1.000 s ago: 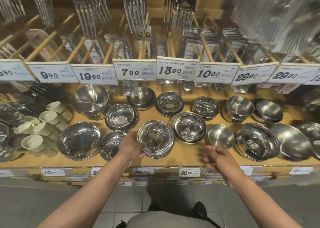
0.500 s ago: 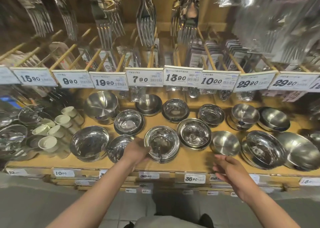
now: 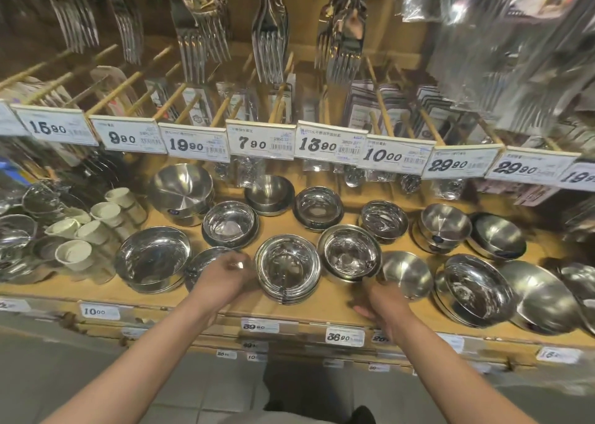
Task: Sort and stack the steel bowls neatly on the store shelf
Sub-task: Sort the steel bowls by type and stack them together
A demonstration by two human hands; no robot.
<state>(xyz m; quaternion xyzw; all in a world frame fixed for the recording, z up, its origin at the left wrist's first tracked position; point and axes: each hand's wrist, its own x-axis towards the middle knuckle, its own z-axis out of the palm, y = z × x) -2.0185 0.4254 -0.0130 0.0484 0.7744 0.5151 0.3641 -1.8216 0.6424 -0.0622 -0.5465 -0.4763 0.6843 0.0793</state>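
Observation:
Many steel bowls stand in two rows on the wooden shelf (image 3: 335,307). At the front middle is a stack of shiny bowls (image 3: 287,267). My left hand (image 3: 225,274) is at its left edge, fingers curled against the rim, and covers part of a smaller bowl (image 3: 201,261). My right hand (image 3: 383,304) hovers over the shelf front, holding nothing, just below a deep shiny bowl (image 3: 350,252) and a matte bowl (image 3: 406,271). A wide bowl (image 3: 151,256) sits at the front left. Its image is blurred.
White cups (image 3: 96,230) and glassware crowd the shelf's left end. Larger bowls (image 3: 476,288) fill the right end. Price tags (image 3: 260,142) on wooden pegs and hanging packs of forks (image 3: 270,37) overhang the back row.
My right hand has moved forward and left, from below the shelf edge to over the shelf front. My left hand stays at the stack's left edge. The camera has tilted up a little.

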